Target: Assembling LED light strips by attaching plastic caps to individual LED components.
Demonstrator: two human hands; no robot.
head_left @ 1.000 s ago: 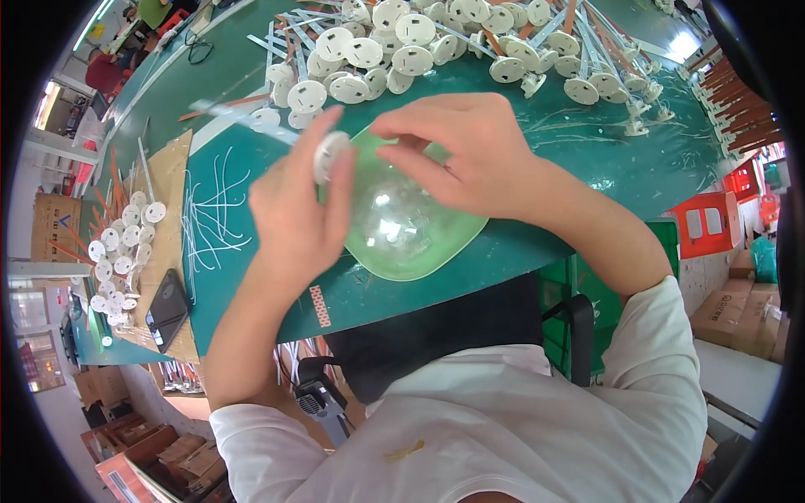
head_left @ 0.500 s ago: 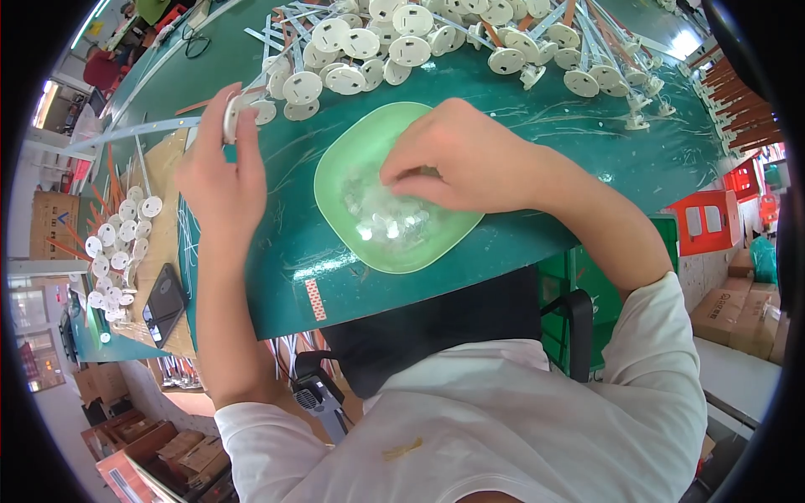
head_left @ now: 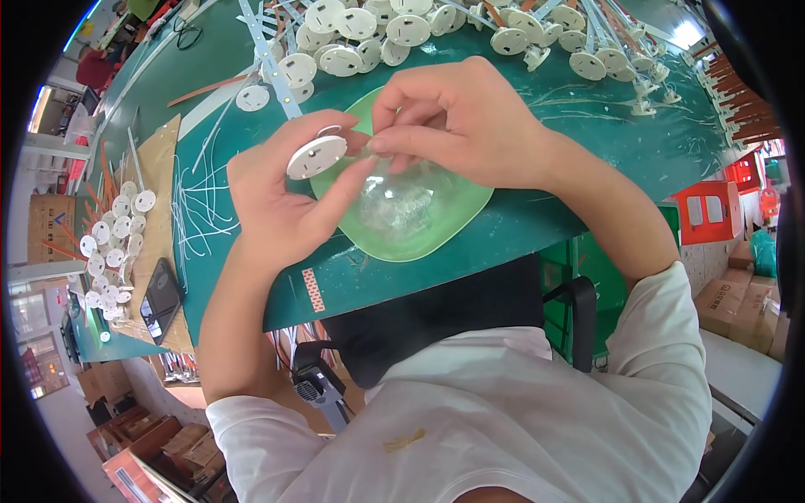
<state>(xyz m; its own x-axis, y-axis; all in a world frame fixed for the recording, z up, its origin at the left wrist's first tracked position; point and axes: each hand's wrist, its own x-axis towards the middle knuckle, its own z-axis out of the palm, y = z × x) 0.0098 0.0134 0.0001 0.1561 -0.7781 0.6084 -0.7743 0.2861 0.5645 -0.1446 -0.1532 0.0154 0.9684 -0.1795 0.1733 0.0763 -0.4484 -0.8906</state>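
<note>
White round plastic disc [head_left: 317, 158]: in the left hand [head_left: 281, 189], tilted with its slotted flat face toward the camera, above the left edge of the light-green rounded plastic bowl [head_left: 453, 228].
Pale flat strip with small dots [head_left: 267, 57]: runs from behind the left hand's fingers toward the far side; its join with the disc is hidden.
Left hand: curled round the disc, thumb stretched out below it toward the other hand.
Right hand [head_left: 478, 126]: narrow, thumb and forefinger pinched together near the left fingertips; whether a small piece sits between them is too small to tell.
Bowl contents: shiny, clear small pieces [head_left: 398, 205] gathered in the bottom, too fine to tell apart.
In the way: both hands cover much of the bowl's far rim.
Green worktop [head_left: 579, 197]: carries the bowl near its front edge, with a short pinkish perforated strip [head_left: 312, 290] left of it.
Farther left: thin white strands [head_left: 197, 220], loosely spread; then a brown cardboard sheet [head_left: 162, 243] bearing a black phone [head_left: 162, 300] and a pile of white discs with strips [head_left: 117, 226].
Beyond the bowl: larger heap of white discs with pale and brown strips [head_left: 356, 25].
Right side: green plastic crate [head_left: 616, 289] below the worktop edge.
</note>
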